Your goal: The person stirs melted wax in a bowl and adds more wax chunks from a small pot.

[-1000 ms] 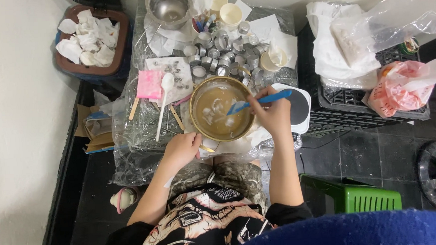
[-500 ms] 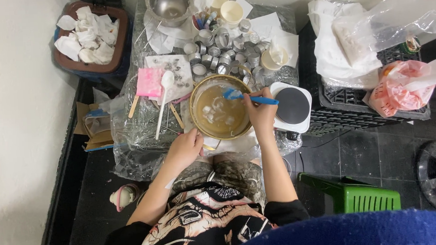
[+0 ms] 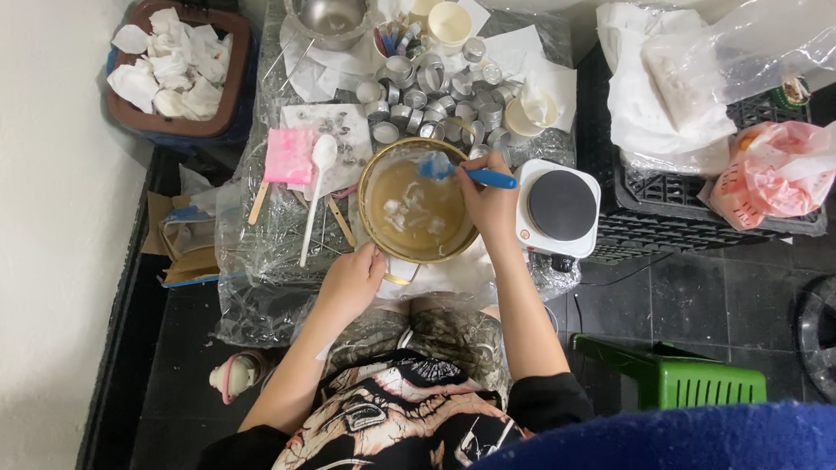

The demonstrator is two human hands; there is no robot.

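The round pan (image 3: 417,211) sits on the plastic-covered surface (image 3: 267,262) directly before the seated person, holding a brownish liquid with pale lumps floating in it. A blue spatula (image 3: 453,172) dips in at the far rim.

Judgement on the stirring: it would go best with slow strokes kept below the rim, the blade sweeping the bottom so the lumps break up evenly, and the pan held firm against sliding on the slick plastic.

The right hand (image 3: 488,203) is closed round the spatula's handle, fingers wrapped, over the pan's right edge. The left hand (image 3: 352,281) is curled at the pan's near-left rim, gripping or bracing it; whether it holds a handle cannot be told.

Beside the pan, right, stands a white single hotplate (image 3: 560,207). Small metal cups (image 3: 430,96) cluster beyond; a white spoon (image 3: 315,188) lies left.
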